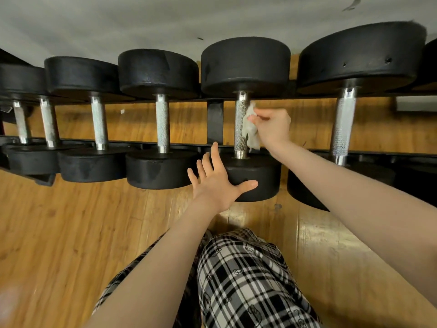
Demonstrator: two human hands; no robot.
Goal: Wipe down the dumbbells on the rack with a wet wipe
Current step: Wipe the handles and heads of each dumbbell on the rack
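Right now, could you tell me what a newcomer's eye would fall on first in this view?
The row of black round-headed dumbbells with knurled steel handles on the black metal rack fills the upper half. At centre right, the right hand pinches a crumpled pale wet wipe against one handle. Below it, the left hand spreads open by that dumbbell's near head.

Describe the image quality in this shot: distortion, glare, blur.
Head view: wide-angle bends the rack into a curve; glare on the floor beside the plaid trousers; a blurred pale smudge at bottom left; the wipe and dumbbell handles stay sharp.
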